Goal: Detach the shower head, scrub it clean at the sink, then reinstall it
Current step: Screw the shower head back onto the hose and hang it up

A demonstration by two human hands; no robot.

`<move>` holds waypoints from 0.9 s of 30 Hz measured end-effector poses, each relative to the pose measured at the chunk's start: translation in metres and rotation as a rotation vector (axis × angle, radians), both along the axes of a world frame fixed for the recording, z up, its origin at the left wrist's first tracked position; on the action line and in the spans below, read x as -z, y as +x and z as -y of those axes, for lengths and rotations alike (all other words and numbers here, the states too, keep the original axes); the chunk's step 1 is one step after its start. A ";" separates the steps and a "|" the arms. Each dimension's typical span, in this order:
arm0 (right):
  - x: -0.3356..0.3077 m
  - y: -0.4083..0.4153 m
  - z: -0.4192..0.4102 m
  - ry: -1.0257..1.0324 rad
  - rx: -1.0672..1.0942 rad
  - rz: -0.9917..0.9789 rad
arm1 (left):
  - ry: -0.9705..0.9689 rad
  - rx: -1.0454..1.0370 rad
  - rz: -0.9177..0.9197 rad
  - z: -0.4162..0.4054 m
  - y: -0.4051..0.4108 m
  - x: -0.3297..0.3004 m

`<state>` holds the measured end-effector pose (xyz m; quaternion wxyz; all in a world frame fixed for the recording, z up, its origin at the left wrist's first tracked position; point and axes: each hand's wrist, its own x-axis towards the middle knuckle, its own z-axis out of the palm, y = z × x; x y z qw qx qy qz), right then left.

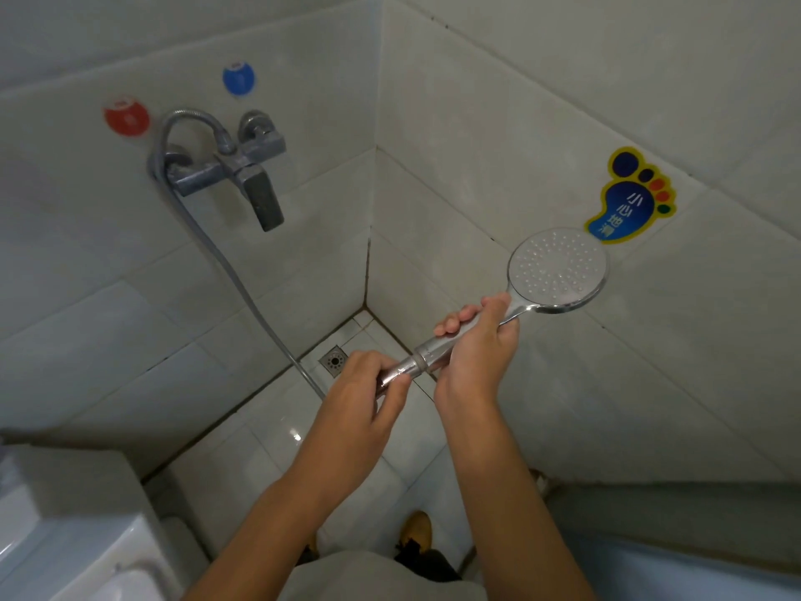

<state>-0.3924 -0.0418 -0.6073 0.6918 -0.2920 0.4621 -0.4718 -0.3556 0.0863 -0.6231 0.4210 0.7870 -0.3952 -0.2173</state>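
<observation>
Shower head [557, 271] beyond right hand [474, 340] grip on handle; left hand [368, 392] pinching hose nut [401, 368].

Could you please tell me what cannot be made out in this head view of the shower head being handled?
- Metal hose nut: whether it is loosening or tightening; the left hand covers its end.
- Round chrome shower head: the right hand hides most of its handle.
- Flexible silver hose: its lower end disappears behind the left hand.

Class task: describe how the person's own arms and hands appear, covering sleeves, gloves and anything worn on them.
Both forearms are bare to the frame's lower edge; no sleeves show. The left hand and right hand wear no gloves. No ring, watch or bracelet is visible.
</observation>
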 end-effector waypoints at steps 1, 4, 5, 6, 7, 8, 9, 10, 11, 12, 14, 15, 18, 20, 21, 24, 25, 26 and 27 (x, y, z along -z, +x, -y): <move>0.001 0.000 0.001 0.005 0.001 0.000 | -0.002 0.003 0.005 0.000 0.000 0.000; 0.003 -0.001 0.003 0.025 -0.004 0.006 | -0.008 0.007 0.008 0.001 0.000 0.000; 0.003 -0.002 0.004 0.031 -0.006 0.007 | -0.012 0.007 0.009 0.001 0.000 0.001; 0.004 -0.002 0.004 0.036 -0.007 0.008 | -0.015 0.006 0.009 0.002 0.000 0.001; 0.004 -0.002 0.005 0.037 -0.007 0.007 | -0.017 0.003 0.004 0.003 0.001 0.001; 0.004 -0.001 0.005 0.038 -0.007 0.007 | -0.013 0.003 -0.008 0.003 0.001 0.002; 0.004 -0.001 0.006 0.036 -0.007 0.008 | -0.006 0.003 -0.020 0.004 0.001 0.002; 0.004 -0.001 0.006 0.036 -0.008 0.011 | 0.007 0.004 -0.023 0.004 0.002 0.004; 0.004 0.000 0.006 0.036 -0.009 0.013 | 0.027 0.007 -0.016 0.004 0.003 0.005; 0.003 0.000 0.005 0.040 -0.010 0.014 | 0.049 0.010 -0.005 0.004 0.004 0.006; 0.003 0.000 0.004 0.046 -0.012 0.014 | 0.071 0.010 -0.007 0.004 0.005 0.006; 0.003 0.000 0.003 0.046 -0.014 0.014 | 0.068 0.011 -0.026 0.004 0.005 0.005; 0.003 0.001 0.003 0.029 -0.007 0.006 | 0.030 0.005 -0.152 0.003 0.003 0.003; 0.003 0.001 0.003 0.024 -0.005 0.004 | 0.025 0.008 -0.190 0.003 0.002 0.003; 0.003 0.001 0.002 0.023 -0.006 0.006 | 0.033 0.010 -0.181 0.002 0.002 0.003; 0.004 0.000 0.001 0.024 -0.007 0.002 | 0.067 0.002 -0.113 0.002 0.002 0.003; 0.004 0.000 0.000 0.025 -0.005 0.000 | 0.073 -0.002 -0.098 0.002 0.002 0.002; 0.004 0.000 0.000 0.025 -0.004 -0.001 | 0.071 -0.005 -0.096 0.002 0.002 0.002; 0.004 0.000 0.000 0.022 -0.004 -0.002 | 0.061 -0.006 -0.100 0.001 0.002 0.003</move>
